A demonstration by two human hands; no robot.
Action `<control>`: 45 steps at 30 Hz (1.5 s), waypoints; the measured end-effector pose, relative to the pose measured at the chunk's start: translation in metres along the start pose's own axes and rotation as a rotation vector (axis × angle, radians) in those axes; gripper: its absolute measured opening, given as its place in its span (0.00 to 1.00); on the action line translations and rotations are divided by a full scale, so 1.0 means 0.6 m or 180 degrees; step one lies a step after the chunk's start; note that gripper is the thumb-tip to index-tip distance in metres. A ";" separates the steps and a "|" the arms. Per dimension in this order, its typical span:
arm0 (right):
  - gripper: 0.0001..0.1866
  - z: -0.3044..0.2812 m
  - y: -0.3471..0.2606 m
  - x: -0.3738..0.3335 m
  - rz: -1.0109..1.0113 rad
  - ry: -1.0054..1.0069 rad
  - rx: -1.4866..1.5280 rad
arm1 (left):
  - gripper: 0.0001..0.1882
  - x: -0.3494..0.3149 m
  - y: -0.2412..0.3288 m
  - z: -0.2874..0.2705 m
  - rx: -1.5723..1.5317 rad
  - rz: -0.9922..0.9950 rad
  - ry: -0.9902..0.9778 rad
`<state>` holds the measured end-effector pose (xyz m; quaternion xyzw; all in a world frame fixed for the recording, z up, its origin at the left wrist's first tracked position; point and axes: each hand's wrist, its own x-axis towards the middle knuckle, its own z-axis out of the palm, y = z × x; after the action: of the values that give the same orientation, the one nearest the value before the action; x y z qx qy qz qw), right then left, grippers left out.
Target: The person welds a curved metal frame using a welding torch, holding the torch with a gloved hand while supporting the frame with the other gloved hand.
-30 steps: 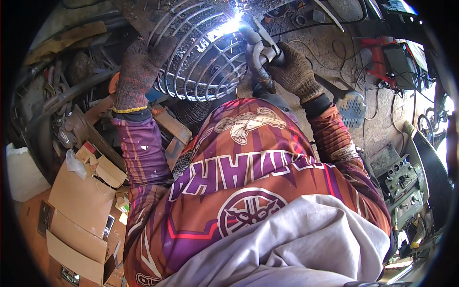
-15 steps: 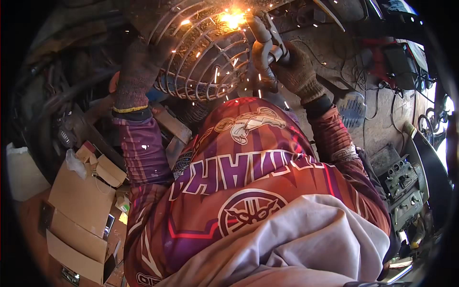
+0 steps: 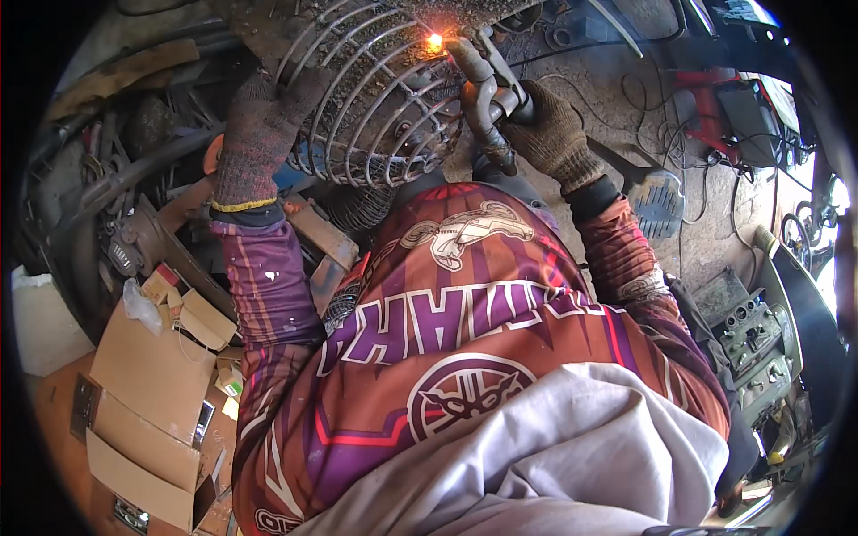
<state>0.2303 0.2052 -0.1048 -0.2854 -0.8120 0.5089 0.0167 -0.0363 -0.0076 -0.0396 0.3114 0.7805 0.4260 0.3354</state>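
A rounded cage of curved metal wires (image 3: 380, 98) lies in front of me at the top of the view. My left hand (image 3: 264, 134), in a dark knit glove with a yellow cuff edge, is closed at the cage's left rim; its fingertips are partly hidden. In a brown knit glove, my right hand (image 3: 550, 134) wraps round a grey tool of bent, tube-like metal (image 3: 487, 94). The tool's far end is beside a small orange-red glowing spot (image 3: 435, 42) at the cage's upper right edge.
An open cardboard box (image 3: 156, 366) lies at the lower left near metal scrap. On the right are a red and black machine (image 3: 715, 116), cables, a grey slotted metal piece (image 3: 655, 204) and an engine-like metal block (image 3: 751, 335). Grey cloth (image 3: 554, 447) hangs below my chest.
The bright flare and flying sparks have shrunk to a small red glow. My right hand and the tool have shifted slightly left and down; my left hand stays about in place.
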 end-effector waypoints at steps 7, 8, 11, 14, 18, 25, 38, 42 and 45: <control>0.27 0.001 0.002 0.005 -0.0035 -0.0018 -0.0262 | 0.32 0.000 -0.006 -0.001 0.0223 0.0057 0.0083; 0.27 0.001 0.000 0.005 -0.0029 -0.0008 -0.0261 | 0.32 0.000 -0.004 -0.001 0.0197 0.0038 0.0071; 0.26 0.002 0.000 0.005 -0.0039 0.0015 -0.0278 | 0.24 -0.002 0.016 0.005 0.0166 -0.0047 0.0091; 0.25 0.005 0.007 0.007 -0.0064 0.0019 -0.0347 | 0.21 -0.003 0.013 0.004 0.0184 -0.0097 0.0083; 0.25 0.005 0.005 0.009 -0.0044 0.0019 -0.0397 | 0.21 -0.001 -0.001 -0.001 0.0138 -0.0039 0.0035; 0.26 0.005 0.011 0.012 0.0100 -0.0185 -0.0361 | 0.27 0.001 -0.003 0.000 0.0141 0.0046 0.0090; 0.24 0.011 0.015 0.011 -0.0172 0.0006 -0.0094 | 0.17 0.001 0.025 0.003 0.0257 0.0045 -0.0044; 0.22 0.011 0.014 0.010 -0.0037 -0.0081 -0.0147 | 0.17 0.000 0.018 0.003 0.0084 0.0138 -0.0059; 0.20 0.007 0.003 0.013 0.0037 -0.0206 -0.0785 | 0.17 0.003 0.017 0.001 0.0306 0.0036 -0.0151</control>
<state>0.2231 0.2060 -0.1107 -0.2734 -0.8669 0.4142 -0.0476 -0.0348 -0.0013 -0.0315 0.3415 0.7901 0.3824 0.3360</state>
